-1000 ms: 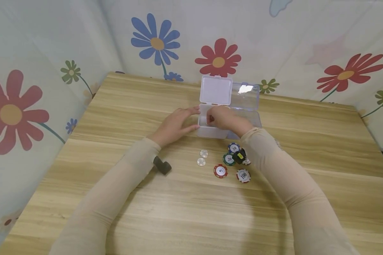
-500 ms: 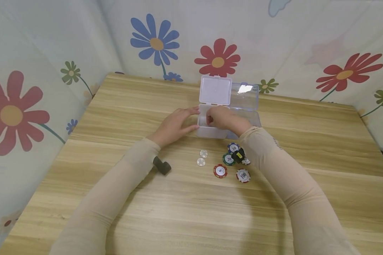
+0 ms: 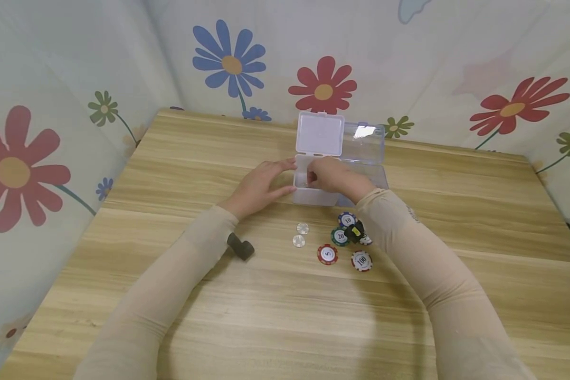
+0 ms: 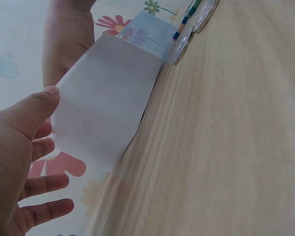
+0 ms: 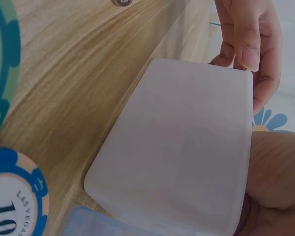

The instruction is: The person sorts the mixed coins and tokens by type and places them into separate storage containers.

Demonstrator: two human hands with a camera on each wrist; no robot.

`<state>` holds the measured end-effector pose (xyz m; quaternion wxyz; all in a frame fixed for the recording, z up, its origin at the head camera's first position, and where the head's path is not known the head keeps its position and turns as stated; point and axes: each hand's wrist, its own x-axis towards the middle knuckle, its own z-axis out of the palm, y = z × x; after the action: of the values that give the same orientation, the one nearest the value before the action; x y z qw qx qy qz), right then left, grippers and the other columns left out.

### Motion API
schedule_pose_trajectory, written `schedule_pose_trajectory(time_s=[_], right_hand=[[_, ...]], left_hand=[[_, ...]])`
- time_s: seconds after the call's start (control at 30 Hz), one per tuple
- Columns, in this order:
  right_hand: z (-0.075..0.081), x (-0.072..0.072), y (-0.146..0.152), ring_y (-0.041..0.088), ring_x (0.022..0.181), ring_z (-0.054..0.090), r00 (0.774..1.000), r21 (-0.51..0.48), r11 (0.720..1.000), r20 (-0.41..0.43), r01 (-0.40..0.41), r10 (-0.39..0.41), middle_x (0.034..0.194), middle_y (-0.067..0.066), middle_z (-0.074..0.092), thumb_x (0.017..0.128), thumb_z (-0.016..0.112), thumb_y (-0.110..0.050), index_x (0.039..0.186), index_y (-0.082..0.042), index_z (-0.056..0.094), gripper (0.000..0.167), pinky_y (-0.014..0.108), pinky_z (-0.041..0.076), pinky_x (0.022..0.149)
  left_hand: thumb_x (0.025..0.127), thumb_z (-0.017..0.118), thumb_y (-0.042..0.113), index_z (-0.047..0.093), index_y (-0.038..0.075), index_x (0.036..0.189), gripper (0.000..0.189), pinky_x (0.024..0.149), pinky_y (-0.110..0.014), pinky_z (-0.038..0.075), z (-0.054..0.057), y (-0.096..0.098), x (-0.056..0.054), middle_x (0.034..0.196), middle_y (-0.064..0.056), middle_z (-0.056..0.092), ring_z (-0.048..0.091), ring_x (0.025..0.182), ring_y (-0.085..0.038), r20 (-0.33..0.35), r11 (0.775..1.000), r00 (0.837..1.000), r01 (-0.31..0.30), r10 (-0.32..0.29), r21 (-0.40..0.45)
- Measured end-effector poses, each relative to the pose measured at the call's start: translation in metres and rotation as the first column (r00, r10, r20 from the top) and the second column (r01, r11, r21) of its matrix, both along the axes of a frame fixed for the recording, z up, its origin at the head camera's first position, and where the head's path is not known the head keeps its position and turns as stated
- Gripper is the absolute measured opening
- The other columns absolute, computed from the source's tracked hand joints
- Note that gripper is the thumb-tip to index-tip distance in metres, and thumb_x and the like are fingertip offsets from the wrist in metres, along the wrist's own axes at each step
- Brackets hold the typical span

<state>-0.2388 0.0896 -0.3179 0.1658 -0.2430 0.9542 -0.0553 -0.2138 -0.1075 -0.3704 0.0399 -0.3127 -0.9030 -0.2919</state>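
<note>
A small white plastic box [image 3: 315,197] stands near the back of the table with its white lid [image 3: 320,133] raised. My left hand [image 3: 262,187] touches the box's left end, thumb at the front corner and index finger at the back corner. In the left wrist view, its other fingers [image 4: 46,184] are straight and spread. My right hand [image 3: 330,175] reaches down into the white box with curled fingers. The box wall hides its fingertips in both wrist views, so I cannot tell what they hold. Two silver coins [image 3: 301,235] lie on the table in front.
A clear, bluish plastic box [image 3: 376,173] with its clear lid [image 3: 363,142] raised adjoins the white box's right side. Poker chips lie in front: red [image 3: 328,254], white [image 3: 362,261], green [image 3: 339,237], blue [image 3: 347,219]. A flowered curtain [image 3: 275,42] hangs behind the wooden table [image 3: 285,316].
Both hands stay at the white box almost unmoved. The right fingers shift only slightly inside it. The head view drifts a little.
</note>
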Motion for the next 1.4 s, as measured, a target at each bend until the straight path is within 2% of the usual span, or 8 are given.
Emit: schedule_pose_trajectory(time_s=[0.1, 0.27, 0.47, 0.7, 0.83, 1.03, 1.17, 1.4], right_hand=[[0.001, 0.001, 0.002, 0.020, 0.078, 0.056, 1.000, -0.009, 1.000, -0.027, 0.000, 0.000, 0.088, 0.009, 0.067, 0.092, 0.063, -0.016, 0.091, -0.005, 0.067, 0.012, 0.032, 0.048, 0.075], [0.004, 0.004, 0.005, 0.021, 0.077, 0.057, 0.997, -0.084, 0.996, -0.074, 0.026, -0.032, 0.086, 0.009, 0.068, 0.091, 0.064, -0.018, 0.090, -0.005, 0.067, 0.013, 0.033, 0.048, 0.072], [0.007, 0.009, 0.009, 0.024, 0.085, 0.062, 0.994, -0.174, 0.983, -0.085, 0.054, -0.069, 0.095, 0.012, 0.071, 0.092, 0.064, -0.019, 0.094, -0.004, 0.067, 0.016, 0.036, 0.052, 0.080], [0.015, 0.024, 0.017, 0.025, 0.086, 0.062, 0.988, -0.309, 0.948, -0.101, 0.082, -0.118, 0.096, 0.013, 0.070, 0.093, 0.062, -0.020, 0.095, -0.002, 0.066, 0.018, 0.037, 0.054, 0.079], [0.018, 0.032, 0.020, 0.023, 0.084, 0.061, 0.984, -0.334, 0.937, -0.104, 0.105, -0.148, 0.094, 0.011, 0.068, 0.093, 0.062, -0.022, 0.095, -0.005, 0.065, 0.018, 0.035, 0.054, 0.077], [0.020, 0.041, 0.025, 0.022, 0.078, 0.058, 0.983, -0.373, 0.926, -0.143, 0.053, -0.114, 0.090, 0.011, 0.068, 0.094, 0.061, -0.020, 0.095, -0.004, 0.066, 0.018, 0.032, 0.051, 0.071], [0.020, 0.052, 0.027, 0.019, 0.075, 0.056, 0.981, -0.397, 0.918, -0.172, 0.014, -0.089, 0.086, 0.007, 0.068, 0.094, 0.061, -0.022, 0.095, -0.006, 0.067, 0.017, 0.029, 0.049, 0.066], [0.007, 0.072, 0.026, 0.014, 0.076, 0.059, 0.980, -0.426, 0.896, -0.195, -0.126, 0.045, 0.084, 0.002, 0.068, 0.093, 0.063, -0.020, 0.093, -0.009, 0.067, 0.012, 0.028, 0.050, 0.069]], left_hand=[[0.092, 0.062, 0.037, 0.051, 0.014, 0.137, 0.052, 0.116, -0.040, 0.033, 0.000, 0.001, 0.000, 0.152, -0.001, 0.042, 0.043, 0.136, -0.025, 0.005, 1.000, 1.000, 0.001, -0.001, -0.001], [0.092, 0.062, 0.036, 0.050, 0.014, 0.138, 0.052, 0.116, -0.040, 0.033, 0.000, 0.000, -0.001, 0.152, -0.001, 0.041, 0.043, 0.136, -0.026, 0.014, 1.000, 1.000, 0.001, -0.001, 0.001], [0.093, 0.062, 0.036, 0.050, 0.014, 0.138, 0.052, 0.115, -0.041, 0.034, 0.001, -0.001, -0.002, 0.153, -0.002, 0.041, 0.044, 0.135, -0.027, 0.015, 1.000, 1.000, 0.002, -0.002, -0.007], [0.093, 0.062, 0.037, 0.050, 0.013, 0.138, 0.052, 0.115, -0.041, 0.034, 0.000, -0.001, -0.003, 0.152, -0.002, 0.041, 0.045, 0.135, -0.027, 0.003, 1.000, 1.000, 0.004, -0.004, -0.009], [0.093, 0.062, 0.037, 0.050, 0.013, 0.137, 0.052, 0.115, -0.041, 0.034, -0.001, -0.001, -0.003, 0.152, -0.002, 0.042, 0.045, 0.134, -0.027, 0.004, 1.000, 1.000, 0.005, -0.005, -0.006], [0.092, 0.062, 0.038, 0.049, 0.014, 0.138, 0.052, 0.115, -0.041, 0.034, -0.001, -0.001, -0.003, 0.152, -0.001, 0.042, 0.045, 0.135, -0.026, 0.008, 1.000, 1.000, 0.000, 0.000, -0.007], [0.093, 0.062, 0.037, 0.049, 0.014, 0.138, 0.052, 0.115, -0.041, 0.034, -0.001, -0.002, -0.003, 0.152, -0.002, 0.042, 0.045, 0.134, -0.027, 0.007, 1.000, 1.000, 0.003, -0.003, -0.001], [0.093, 0.062, 0.037, 0.050, 0.014, 0.138, 0.052, 0.115, -0.041, 0.034, 0.001, -0.002, -0.002, 0.152, -0.002, 0.042, 0.044, 0.135, -0.026, 0.009, 1.000, 1.000, 0.002, -0.002, -0.001]])
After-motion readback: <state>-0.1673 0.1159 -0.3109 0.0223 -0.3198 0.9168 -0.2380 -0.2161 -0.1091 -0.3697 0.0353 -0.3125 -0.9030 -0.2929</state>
